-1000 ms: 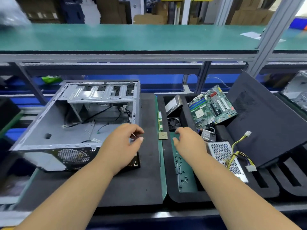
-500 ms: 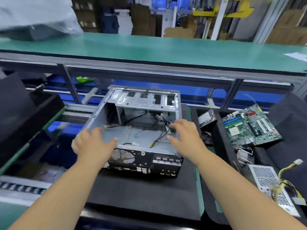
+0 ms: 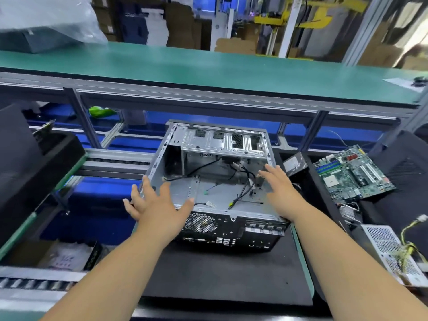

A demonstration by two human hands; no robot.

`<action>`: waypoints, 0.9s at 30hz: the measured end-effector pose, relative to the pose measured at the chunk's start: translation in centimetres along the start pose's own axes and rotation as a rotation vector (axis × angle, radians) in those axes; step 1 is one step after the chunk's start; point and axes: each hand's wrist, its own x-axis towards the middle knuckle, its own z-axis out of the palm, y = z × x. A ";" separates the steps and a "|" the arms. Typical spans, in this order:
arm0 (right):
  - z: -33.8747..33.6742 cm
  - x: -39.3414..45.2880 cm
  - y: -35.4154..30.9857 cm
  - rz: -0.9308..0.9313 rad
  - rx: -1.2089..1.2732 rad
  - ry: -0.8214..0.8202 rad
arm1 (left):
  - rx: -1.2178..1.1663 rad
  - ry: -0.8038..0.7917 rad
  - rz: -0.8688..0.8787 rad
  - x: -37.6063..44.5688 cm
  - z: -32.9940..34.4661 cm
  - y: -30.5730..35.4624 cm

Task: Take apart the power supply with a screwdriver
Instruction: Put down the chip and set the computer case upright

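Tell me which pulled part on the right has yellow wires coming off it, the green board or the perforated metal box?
The perforated metal box, at the near right edge: yellow wires rise from it. The green board lies farther back and shows none.

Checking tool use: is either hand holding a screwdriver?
No: the left hand and right hand are both spread open and empty over the computer case.

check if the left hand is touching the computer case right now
Cannot tell. The head view shows the left hand, fingers spread, overlapping the near-left corner of the computer case, but neither contact nor a gap shows plainly.
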 end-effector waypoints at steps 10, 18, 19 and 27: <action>1.5 -2.7 -2.6 0.180 0.038 0.127 | -0.026 -0.034 0.191 4.2 -0.3 -1.7; 5.1 -5.8 -6.1 0.328 0.024 0.258 | -0.011 -0.118 0.319 6.8 -2.4 -3.7; 5.4 -6.2 -6.6 0.339 0.019 0.261 | 0.001 -0.128 0.320 6.8 -2.7 -3.9; 4.6 -6.8 -5.6 0.288 -0.066 0.210 | -0.184 -0.048 0.083 3.0 -2.4 -0.2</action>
